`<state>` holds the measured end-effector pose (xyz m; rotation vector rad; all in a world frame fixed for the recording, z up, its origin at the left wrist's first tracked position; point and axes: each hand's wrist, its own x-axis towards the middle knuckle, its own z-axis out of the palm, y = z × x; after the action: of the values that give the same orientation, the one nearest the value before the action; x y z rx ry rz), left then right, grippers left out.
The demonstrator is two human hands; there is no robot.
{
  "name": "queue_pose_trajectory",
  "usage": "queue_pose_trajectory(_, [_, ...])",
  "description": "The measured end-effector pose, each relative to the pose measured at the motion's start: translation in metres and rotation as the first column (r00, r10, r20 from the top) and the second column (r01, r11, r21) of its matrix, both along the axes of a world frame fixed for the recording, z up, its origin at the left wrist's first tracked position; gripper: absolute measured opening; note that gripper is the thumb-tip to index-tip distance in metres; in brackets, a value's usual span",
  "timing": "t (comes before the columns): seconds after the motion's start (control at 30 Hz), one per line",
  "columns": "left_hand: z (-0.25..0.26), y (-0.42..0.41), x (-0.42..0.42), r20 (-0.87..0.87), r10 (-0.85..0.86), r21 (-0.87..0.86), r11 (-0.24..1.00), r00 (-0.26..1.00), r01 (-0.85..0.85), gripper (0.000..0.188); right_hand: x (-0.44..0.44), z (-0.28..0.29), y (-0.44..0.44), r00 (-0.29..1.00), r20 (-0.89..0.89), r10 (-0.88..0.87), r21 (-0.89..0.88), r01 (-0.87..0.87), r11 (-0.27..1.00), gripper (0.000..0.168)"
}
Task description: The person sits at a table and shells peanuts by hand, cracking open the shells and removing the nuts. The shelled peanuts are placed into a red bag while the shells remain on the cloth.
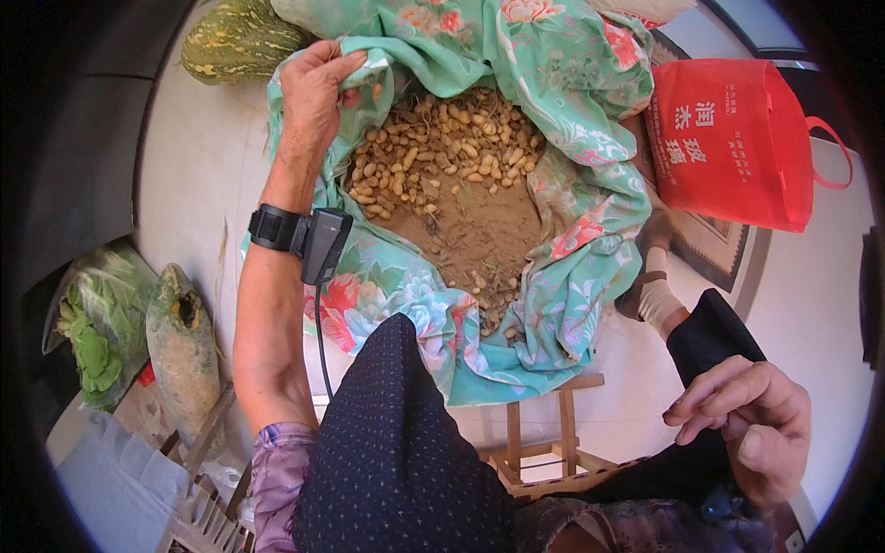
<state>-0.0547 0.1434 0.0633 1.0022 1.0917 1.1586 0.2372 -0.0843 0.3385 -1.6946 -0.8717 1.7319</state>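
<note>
My left hand (314, 97) pinches the upper left edge of a green floral cloth (456, 380), raising a fold of it. The cloth forms a rumpled ring around unshelled peanuts (408, 155) and brown soil (477, 221). Most of the peanuts lie heaped on the far side, while a few more sit in the near fold. Over at the lower right, my right hand (750, 422) hovers above my dark-clothed leg with its fingers curled and apart. Nothing shows in it. A black strap with a small device (325, 245) is fastened around my left forearm.
A green mottled pumpkin (238, 41) lies at the far left. Nearer are bagged leafy greens (104, 345) and a long gourd (181, 345) with a hole. A red bag (726, 145) bearing writing stands right, by a mat (712, 245). A wooden stool (546, 442) stands before me.
</note>
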Motion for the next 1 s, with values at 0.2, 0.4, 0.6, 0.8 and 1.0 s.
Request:
queue_pose_trajectory(0.2, [0.002,0.0,-0.005,-0.007,0.003,0.013,1.0,1.0,-0.002,0.004,-0.005,-0.001,0.001,1.0,0.0,-0.005,-0.031,0.005,1.0,0.037])
queue_pose_trajectory(0.4, [0.019,0.011,0.001,0.151,-0.023,0.16,0.987,0.988,-0.001,0.006,-0.004,0.001,0.003,0.995,-0.096,-0.024,-0.109,0.013,0.994,0.038])
queue_pose_trajectory(0.6, [-0.005,0.009,-0.008,-0.013,-0.01,0.182,0.983,1.0,0.012,0.045,-0.007,-0.006,0.004,0.998,-0.065,-0.018,-0.113,0.01,0.994,0.037])
queue_pose_trajectory(0.8, [-0.035,-0.04,-0.033,-0.803,-0.049,-0.083,0.996,0.593,-0.03,0.047,-0.008,-0.005,0.005,0.999,-0.051,-0.017,-0.112,0.011,0.994,0.037])
queue_pose_trajectory(1.0, [-0.095,-0.097,-0.053,-0.923,0.068,0.062,0.998,0.379,-0.028,0.057,-0.008,-0.013,0.001,0.997,-0.08,-0.014,-0.121,0.004,0.993,0.035])
